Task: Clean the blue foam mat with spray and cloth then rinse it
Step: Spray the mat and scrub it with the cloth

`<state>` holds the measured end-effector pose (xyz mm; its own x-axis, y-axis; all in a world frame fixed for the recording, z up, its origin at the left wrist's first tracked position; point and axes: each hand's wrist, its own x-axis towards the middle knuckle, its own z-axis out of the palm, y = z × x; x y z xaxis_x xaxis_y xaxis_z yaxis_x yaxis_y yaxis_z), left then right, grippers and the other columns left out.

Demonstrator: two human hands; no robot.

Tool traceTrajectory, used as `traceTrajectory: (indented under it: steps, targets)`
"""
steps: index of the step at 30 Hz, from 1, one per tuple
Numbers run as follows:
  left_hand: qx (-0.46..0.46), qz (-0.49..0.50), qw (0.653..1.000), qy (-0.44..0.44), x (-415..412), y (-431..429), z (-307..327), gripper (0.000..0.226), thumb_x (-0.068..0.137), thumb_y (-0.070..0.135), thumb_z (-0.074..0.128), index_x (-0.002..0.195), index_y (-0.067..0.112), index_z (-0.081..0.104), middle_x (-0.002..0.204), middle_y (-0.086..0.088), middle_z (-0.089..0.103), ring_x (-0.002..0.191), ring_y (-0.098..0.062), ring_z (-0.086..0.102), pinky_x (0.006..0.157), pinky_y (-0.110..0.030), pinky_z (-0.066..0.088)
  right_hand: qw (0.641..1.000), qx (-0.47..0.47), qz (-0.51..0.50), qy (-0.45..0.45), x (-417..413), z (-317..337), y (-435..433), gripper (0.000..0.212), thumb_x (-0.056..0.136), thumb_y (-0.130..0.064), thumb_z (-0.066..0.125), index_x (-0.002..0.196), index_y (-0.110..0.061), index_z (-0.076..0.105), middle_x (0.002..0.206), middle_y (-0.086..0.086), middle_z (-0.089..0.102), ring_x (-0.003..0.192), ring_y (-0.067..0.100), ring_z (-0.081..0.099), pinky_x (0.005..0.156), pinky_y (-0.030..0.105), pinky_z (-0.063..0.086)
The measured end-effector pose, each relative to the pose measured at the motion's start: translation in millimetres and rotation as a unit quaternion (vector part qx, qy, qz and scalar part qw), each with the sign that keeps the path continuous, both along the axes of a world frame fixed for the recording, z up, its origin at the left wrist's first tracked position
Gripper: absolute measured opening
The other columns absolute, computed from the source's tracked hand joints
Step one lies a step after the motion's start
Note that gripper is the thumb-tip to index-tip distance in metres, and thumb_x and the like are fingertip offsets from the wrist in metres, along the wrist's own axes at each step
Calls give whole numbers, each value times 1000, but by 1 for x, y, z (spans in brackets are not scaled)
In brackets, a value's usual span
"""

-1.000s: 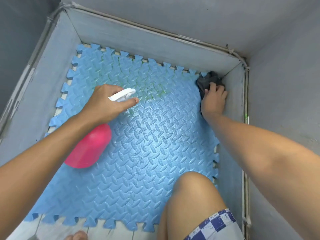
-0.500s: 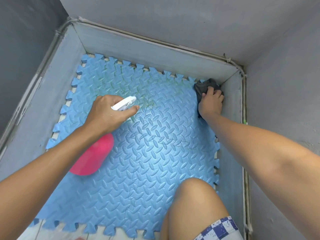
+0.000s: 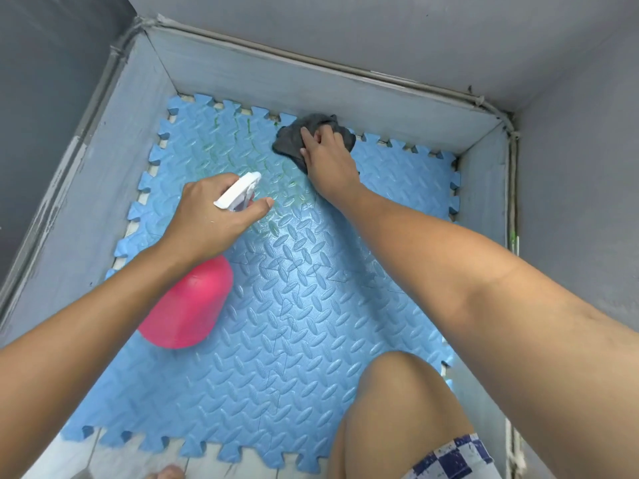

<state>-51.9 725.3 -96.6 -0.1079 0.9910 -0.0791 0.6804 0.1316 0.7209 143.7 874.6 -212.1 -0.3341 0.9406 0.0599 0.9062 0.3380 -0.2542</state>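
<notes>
The blue foam mat with interlocking edges covers the floor between grey walls. Greenish wet streaks mark its far part. My left hand grips the white trigger head of a pink spray bottle, held above the mat's left-middle with the nozzle pointing at the far side. My right hand presses a dark grey cloth flat on the mat near the far edge, just right of the streaks.
Grey walls box the mat in on the far, left and right sides. My bare knee rises over the mat's near right part, with checked shorts below it. White floor tiles and toes show at the near edge.
My right hand has slid the cloth leftward from the far right corner along the far edge toward the wet streaks. The left hand still holds the bottle in about the same place.
</notes>
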Motion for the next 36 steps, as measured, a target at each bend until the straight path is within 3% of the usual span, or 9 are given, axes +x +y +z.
traceTrajectory:
  steps: [4, 11, 14, 17, 22, 26, 29, 32, 36]
  targets:
    - [-21, 22, 999, -10, -3, 4, 1, 43, 87, 38, 79, 73, 4, 58, 61, -2, 49, 56, -11, 44, 61, -25, 36, 996, -7, -84, 3, 76, 0, -12, 42, 107, -31, 40, 146, -18, 45, 124, 15, 47, 109, 35, 46, 82, 43, 47]
    - [-81, 64, 994, 30, -17, 3, 2, 55, 80, 58, 65, 65, 5, 63, 59, -11, 67, 66, -34, 68, 67, -45, 58, 977, -48, -205, -25, 126, 8, -24, 45, 108, -29, 37, 150, -17, 41, 132, 19, 43, 118, 41, 41, 92, 48, 45]
    - [-88, 89, 988, 86, -27, -9, -1, 46, 85, 51, 68, 65, 11, 58, 62, -5, 61, 73, -35, 62, 64, -39, 49, 972, -72, -222, -30, 119, 11, -23, 45, 108, -27, 35, 152, -20, 38, 136, 18, 40, 121, 41, 38, 91, 48, 44]
    - [-96, 63, 992, 55, -39, -18, -5, 46, 87, 49, 73, 66, 12, 54, 59, -2, 57, 65, -26, 55, 58, -34, 38, 971, -82, -221, -43, 122, 10, -22, 46, 107, -27, 36, 153, -19, 36, 137, 19, 39, 120, 42, 39, 93, 49, 44]
    - [-85, 44, 995, 36, -49, -34, -5, 59, 84, 50, 75, 62, 1, 53, 56, -19, 60, 60, -36, 62, 59, -43, 49, 970, -82, -225, -48, 117, 10, -21, 47, 107, -24, 36, 153, -19, 35, 138, 20, 37, 122, 43, 38, 96, 50, 43]
    - [-74, 20, 995, 56, -57, -35, -1, 53, 82, 51, 78, 62, 13, 47, 57, -2, 51, 60, -25, 50, 62, -36, 38, 965, -89, -240, -55, 110, 10, -23, 45, 105, -21, 37, 150, -20, 37, 139, 21, 37, 123, 44, 37, 94, 51, 44]
    - [-86, 38, 995, 34, -63, -36, 0, 52, 85, 48, 76, 60, 6, 58, 51, -4, 60, 52, -16, 54, 62, -35, 47, 964, -88, -243, -58, 107, 12, -24, 42, 106, -22, 37, 147, -18, 40, 137, 21, 38, 123, 44, 38, 92, 51, 45]
    - [-89, 50, 994, 43, -65, -46, -5, 61, 79, 57, 73, 61, 2, 54, 51, -14, 55, 52, -27, 52, 56, -38, 45, 965, -85, -242, -55, 107, 12, -24, 43, 107, -25, 36, 149, -19, 39, 137, 20, 39, 123, 43, 38, 92, 51, 45]
    - [-85, 14, 995, 45, -74, -53, -9, 59, 76, 59, 76, 62, 9, 49, 52, -2, 47, 56, -25, 45, 58, -35, 37, 966, -85, -239, -55, 106, 14, -25, 44, 106, -23, 37, 151, -19, 38, 138, 20, 38, 125, 42, 37, 92, 51, 45]
